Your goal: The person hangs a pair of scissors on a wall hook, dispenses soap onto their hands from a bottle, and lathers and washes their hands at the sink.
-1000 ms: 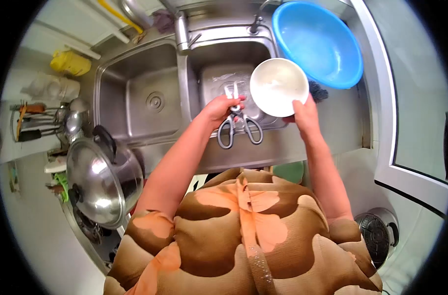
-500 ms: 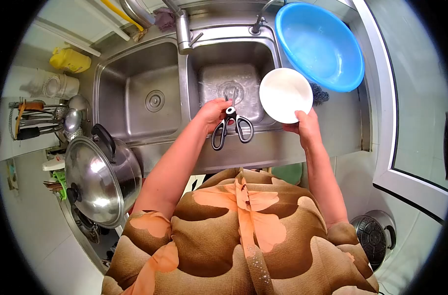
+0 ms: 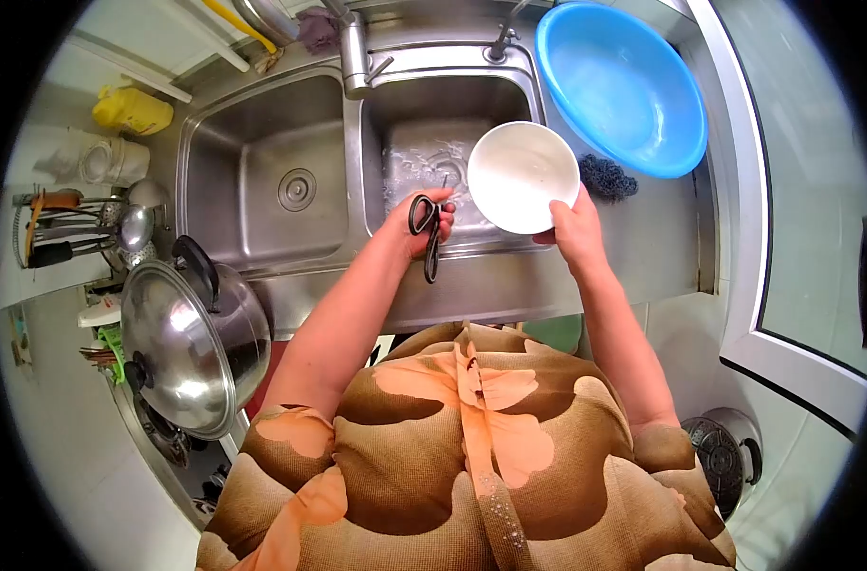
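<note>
My left hand (image 3: 421,221) is closed around a pair of scissors with dark handles (image 3: 430,249), held over the front of the right sink basin (image 3: 381,124). The handle loops point toward me, and the blades are mostly hidden behind the fingers. A white bowl (image 3: 524,178) is gripped at its near rim by my right hand (image 3: 574,226), thumb on the inside edge. It is tilted so its inside faces up toward me, above the right part of the same basin. Water splashes on the basin floor behind the scissors.
A blue plastic basin (image 3: 623,90) stands on the counter at the right, with a dark mesh scrubber (image 3: 607,178) in front. The left sink basin (image 3: 262,171) adjoins. A faucet (image 3: 355,57) rises behind. On the left are a lidded steel pot (image 3: 181,347) and hanging utensils (image 3: 77,228).
The bowl has moved left, closer to the scissors, uncovering more of the scrubber. My left hand has turned the scissors, so their handles now appear edge-on and nearer together.
</note>
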### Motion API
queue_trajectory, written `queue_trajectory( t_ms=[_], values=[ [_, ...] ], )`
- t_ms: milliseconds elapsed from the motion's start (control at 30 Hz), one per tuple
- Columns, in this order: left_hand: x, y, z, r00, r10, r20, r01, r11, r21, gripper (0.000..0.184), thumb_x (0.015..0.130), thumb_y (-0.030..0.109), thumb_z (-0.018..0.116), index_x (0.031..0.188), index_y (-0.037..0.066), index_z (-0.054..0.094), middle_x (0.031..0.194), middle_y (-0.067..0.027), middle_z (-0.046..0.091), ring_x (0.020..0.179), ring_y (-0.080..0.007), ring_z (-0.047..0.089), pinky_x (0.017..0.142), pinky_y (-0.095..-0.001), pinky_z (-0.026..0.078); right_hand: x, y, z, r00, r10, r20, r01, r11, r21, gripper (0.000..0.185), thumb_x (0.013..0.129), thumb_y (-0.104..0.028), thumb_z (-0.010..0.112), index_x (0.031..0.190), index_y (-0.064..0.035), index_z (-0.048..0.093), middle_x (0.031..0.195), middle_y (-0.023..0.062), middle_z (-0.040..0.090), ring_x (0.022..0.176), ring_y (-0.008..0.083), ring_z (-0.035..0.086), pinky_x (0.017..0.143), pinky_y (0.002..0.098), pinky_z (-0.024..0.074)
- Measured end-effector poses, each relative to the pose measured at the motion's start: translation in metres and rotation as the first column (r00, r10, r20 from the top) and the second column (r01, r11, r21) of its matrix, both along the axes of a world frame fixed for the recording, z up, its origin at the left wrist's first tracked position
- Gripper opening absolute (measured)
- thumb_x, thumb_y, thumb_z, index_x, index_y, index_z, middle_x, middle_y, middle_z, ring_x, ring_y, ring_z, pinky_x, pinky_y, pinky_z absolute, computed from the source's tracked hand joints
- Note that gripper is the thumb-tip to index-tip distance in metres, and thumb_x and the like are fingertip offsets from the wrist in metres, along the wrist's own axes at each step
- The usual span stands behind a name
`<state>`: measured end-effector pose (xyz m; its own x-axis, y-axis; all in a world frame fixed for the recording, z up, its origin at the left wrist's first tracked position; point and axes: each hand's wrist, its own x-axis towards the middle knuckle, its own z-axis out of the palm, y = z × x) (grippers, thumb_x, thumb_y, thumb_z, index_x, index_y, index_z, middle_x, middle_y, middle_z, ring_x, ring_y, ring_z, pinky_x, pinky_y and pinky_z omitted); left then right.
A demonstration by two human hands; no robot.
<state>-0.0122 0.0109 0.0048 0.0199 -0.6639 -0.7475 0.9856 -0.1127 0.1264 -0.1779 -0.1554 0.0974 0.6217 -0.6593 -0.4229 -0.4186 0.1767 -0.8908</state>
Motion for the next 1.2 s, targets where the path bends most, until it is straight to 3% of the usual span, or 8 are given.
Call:
queue_trajectory(
  t_ms=[267,367,600,733,833,900,1000,1200],
  values=[
    [-0.011,-0.008,0.029,0.979,-0.045,0.197,0.059,0.996,-0.068,0.022,0.083,0.015,0.057,0.098,-0.001,0.055,0.090,-0.0130,0.060,0.084,-0.0221,0.063,0.066,-0.0349,0.058,0.013,0.000,-0.007,0.995,0.092,-0.032,-0.094,0.825,-0.558,0.047,0.080,-0.005,0.038,0.127,-0.0066,0.042,0.095,0.0164,0.062,0.079,0.0210,0.065,0.051,0.0318,0.0521],
    [-0.006,-0.002,0.029,0.993,0.008,0.118,0.011,0.987,-0.162,0.032,0.083,0.012,0.057,0.111,-0.001,0.050,0.105,-0.0181,0.059,0.091,-0.0255,0.063,0.069,-0.0383,0.058,0.011,-0.001,0.006,1.000,-0.030,0.006,0.031,0.980,-0.197,0.047,0.079,-0.006,0.037,0.125,-0.0053,0.043,0.100,0.0158,0.060,0.079,0.0241,0.064,0.053,0.0337,0.0555],
    [0.004,0.016,0.028,0.996,0.049,-0.071,-0.066,0.964,-0.258,0.040,0.088,0.010,0.047,0.122,-0.003,0.032,0.120,-0.0260,0.050,0.088,-0.0281,0.063,0.059,-0.0340,0.059,-0.050,-0.007,0.001,0.978,-0.206,-0.013,0.198,0.916,0.350,0.043,0.078,-0.008,0.043,0.120,0.0029,0.041,0.100,0.0183,0.058,0.075,0.0270,0.062,0.061,0.0386,0.0561],
    [0.019,0.029,0.011,0.990,0.106,-0.097,-0.124,0.973,-0.196,0.039,0.089,0.016,0.047,0.117,-0.010,0.047,0.100,-0.0158,0.062,0.085,-0.0204,0.063,0.060,-0.0291,0.056,-0.091,-0.013,0.002,0.950,-0.309,-0.040,0.304,0.892,0.335,0.040,0.080,-0.010,0.044,0.118,0.0045,0.042,0.099,0.0191,0.058,0.075,0.0283,0.061,0.062,0.0394,0.0557],
    [0.027,0.033,-0.006,0.989,0.143,-0.024,-0.145,0.978,-0.151,0.034,0.088,0.019,0.048,0.111,-0.006,0.048,0.107,-0.0142,0.061,0.093,-0.0238,0.062,0.074,-0.0352,0.055,-0.123,-0.023,-0.003,0.888,-0.455,-0.071,0.447,0.817,0.363,0.042,0.080,-0.010,0.045,0.120,0.0028,0.040,0.099,0.0181,0.057,0.076,0.0288,0.061,0.062,0.0396,0.0554],
    [0.019,0.026,0.004,0.948,0.191,0.256,-0.211,0.976,0.050,0.024,0.087,0.020,0.050,0.103,0.002,0.050,0.107,-0.0135,0.061,0.100,-0.0257,0.059,0.083,-0.0428,0.050,-0.139,-0.032,-0.016,0.847,-0.530,-0.043,0.510,0.787,0.346,0.044,0.080,-0.011,0.045,0.121,0.0029,0.039,0.100,0.0181,0.057,0.077,0.0285,0.061,0.061,0.0402,0.0553],
    [0.018,0.017,-0.002,0.948,0.234,0.215,-0.260,0.960,0.101,0.018,0.083,0.019,0.054,0.093,0.005,0.051,0.112,-0.0161,0.060,0.102,-0.0299,0.059,0.084,-0.0485,0.048,-0.155,-0.048,-0.031,0.817,-0.576,-0.028,0.545,0.756,0.362,0.044,0.081,-0.009,0.043,0.123,0.0025,0.038,0.097,0.0165,0.058,0.075,0.0255,0.060,0.054,0.0370,0.0559],
    [0.013,-0.002,0.007,0.933,0.286,0.218,-0.323,0.933,0.160,0.027,0.090,0.016,0.045,0.110,-0.002,0.043,0.104,-0.0167,0.058,0.097,-0.0303,0.059,0.086,-0.0514,0.047,-0.160,-0.054,-0.041,0.764,-0.646,-0.008,0.594,0.698,0.400,0.035,0.083,-0.017,0.046,0.115,-0.0009,0.045,0.092,0.0130,0.058,0.074,0.0240,0.059,0.056,0.0385,0.0535]
  ],
)
